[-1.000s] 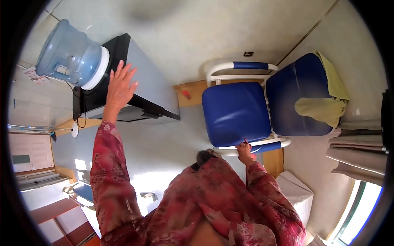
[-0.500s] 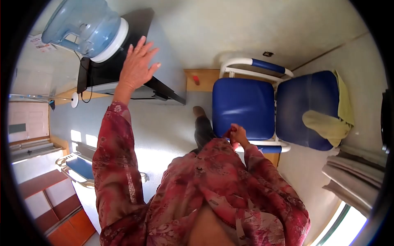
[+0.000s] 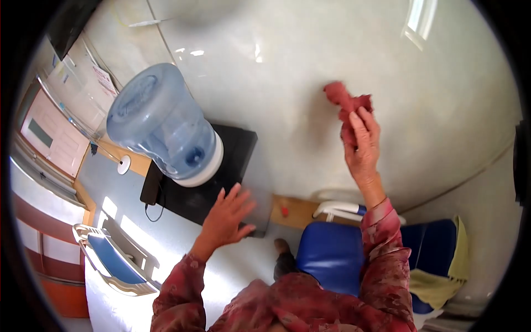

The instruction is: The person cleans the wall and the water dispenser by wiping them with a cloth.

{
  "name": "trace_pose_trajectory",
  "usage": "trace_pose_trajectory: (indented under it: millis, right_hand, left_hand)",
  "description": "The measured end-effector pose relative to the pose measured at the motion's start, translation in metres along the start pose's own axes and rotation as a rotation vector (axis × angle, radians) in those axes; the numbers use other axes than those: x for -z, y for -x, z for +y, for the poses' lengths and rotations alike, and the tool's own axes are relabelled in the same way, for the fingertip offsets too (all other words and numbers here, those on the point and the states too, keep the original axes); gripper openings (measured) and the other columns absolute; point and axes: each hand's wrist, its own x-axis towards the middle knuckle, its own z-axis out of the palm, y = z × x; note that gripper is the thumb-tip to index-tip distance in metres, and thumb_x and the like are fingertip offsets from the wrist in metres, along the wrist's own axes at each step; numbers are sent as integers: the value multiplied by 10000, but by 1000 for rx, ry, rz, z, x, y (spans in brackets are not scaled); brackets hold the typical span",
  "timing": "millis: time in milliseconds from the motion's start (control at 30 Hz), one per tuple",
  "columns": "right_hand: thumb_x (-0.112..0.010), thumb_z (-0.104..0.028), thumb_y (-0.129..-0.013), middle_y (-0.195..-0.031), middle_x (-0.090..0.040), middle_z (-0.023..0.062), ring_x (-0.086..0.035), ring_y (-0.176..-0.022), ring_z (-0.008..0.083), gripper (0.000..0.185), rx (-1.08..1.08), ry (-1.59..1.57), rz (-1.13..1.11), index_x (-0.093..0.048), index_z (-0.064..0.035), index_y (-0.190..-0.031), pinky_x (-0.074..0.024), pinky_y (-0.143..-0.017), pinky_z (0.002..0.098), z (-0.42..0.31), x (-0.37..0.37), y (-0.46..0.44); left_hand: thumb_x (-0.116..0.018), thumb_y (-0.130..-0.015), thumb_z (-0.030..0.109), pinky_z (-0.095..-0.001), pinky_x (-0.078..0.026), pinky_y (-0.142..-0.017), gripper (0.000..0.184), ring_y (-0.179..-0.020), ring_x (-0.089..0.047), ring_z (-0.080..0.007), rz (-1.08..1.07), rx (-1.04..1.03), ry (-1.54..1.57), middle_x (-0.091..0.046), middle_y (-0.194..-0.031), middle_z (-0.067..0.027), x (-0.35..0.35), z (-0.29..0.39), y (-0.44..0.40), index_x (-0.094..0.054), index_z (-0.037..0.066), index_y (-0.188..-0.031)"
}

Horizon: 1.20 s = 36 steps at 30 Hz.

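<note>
My right hand (image 3: 362, 152) is raised in front of the pale wall (image 3: 287, 72), its fingers closed on a crumpled red cloth (image 3: 347, 102). Part of the cloth hangs below the fingers, and whether it touches the wall I cannot tell. Fingers spread, my left hand (image 3: 222, 220) is at the front edge of the black-topped water dispenser (image 3: 237, 148), slightly blurred, with nothing in it. On that dispenser a clear blue water jug (image 3: 160, 119) stands upside down in a white collar (image 3: 213, 166).
Below my right arm is a blue padded chair (image 3: 331, 257) with white armrests. A yellow-green towel (image 3: 437, 285) lies over the blue backrest at right. Another chair (image 3: 116, 260) stands at lower left. A black box with a cord (image 3: 150, 185) is beside the jug.
My right hand has risen from my lap to the wall with the red cloth. The view has tilted up, and my left hand has shifted from beside the jug's collar to the dispenser's front edge.
</note>
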Motion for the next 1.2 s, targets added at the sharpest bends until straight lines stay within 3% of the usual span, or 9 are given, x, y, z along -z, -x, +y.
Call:
trace_pose_trajectory:
  millis: [67,133,267,367,600,700,833,1033,1200]
  right_hand:
    - [-713,167,-786,-1275,-558,154,-607,-1113,369,551,103,201,13,-664,-52,-1289,-520,-963,430,33,-19,-26]
    - [-709,102,-788,-1234,-595,162,-612,-1099,361,461,215,284,-70,-689,-49,-1223,-514,-951,469,71,-43,-24]
    - [-655,-73,-753,-1206,-636,147,-610,-1081,331,397,506,321,-503,-712,-78,-1146,-519,-897,468,97,-76,39]
    - [-664,-67,-751,-1220,-635,130,-621,-1042,324,374,448,193,-587,-707,-54,-1122,-521,-836,444,82,-94,25]
    - [-712,-28,-710,-1096,-669,108,-625,-906,286,373,667,346,172,-729,-39,-1082,-532,-704,359,21,-132,-182]
    - [-718,-48,-689,-1047,-670,94,-620,-860,268,357,582,354,211,-730,-37,-1046,-527,-679,347,8,-148,-200]
    - [-692,-62,-680,-971,-594,75,-559,-813,260,226,722,396,-217,-701,-47,-906,-511,-639,369,21,-162,-122]
    - [-656,-69,-761,-985,-583,43,-585,-939,265,242,639,415,-807,-693,-91,-999,-552,-742,356,35,-154,-61]
    - [-651,-104,-768,-1036,-614,69,-616,-932,277,298,736,425,-157,-684,-99,-1065,-546,-733,356,-5,-143,-199]
  left_hand:
    - [-762,-844,441,-644,-305,-1139,622,-1471,-338,-433,11,7,57,-473,-1509,-158,3,1,-1,-598,106,-1342]
    - [-770,-839,434,-633,-313,-1139,624,-1461,-352,-427,15,37,45,-477,-1501,-154,7,1,-3,-595,116,-1348]
    - [-780,-829,428,-619,-317,-1146,625,-1457,-361,-416,-9,89,60,-473,-1509,-145,10,-1,-6,-600,127,-1346]
    - [-787,-823,425,-616,-313,-1152,618,-1463,-360,-402,-36,130,72,-471,-1518,-129,12,-4,-11,-609,142,-1343]
    - [-794,-813,397,-582,-325,-1164,553,-1483,-359,-348,-6,151,71,-503,-1492,-115,11,1,-13,-665,135,-1282]
    - [-801,-806,391,-578,-316,-1174,558,-1481,-361,-359,24,174,77,-505,-1495,-113,8,-2,-15,-664,140,-1285]
    - [-813,-794,369,-579,-318,-1174,556,-1471,-373,-378,46,164,117,-513,-1487,-119,10,0,-12,-666,134,-1276]
    - [-834,-772,309,-573,-340,-1163,560,-1468,-375,-381,111,98,151,-516,-1475,-129,7,-5,-6,-655,116,-1266]
    - [-836,-769,299,-575,-348,-1158,562,-1458,-383,-387,148,101,178,-518,-1469,-134,7,-4,-3,-650,105,-1263]
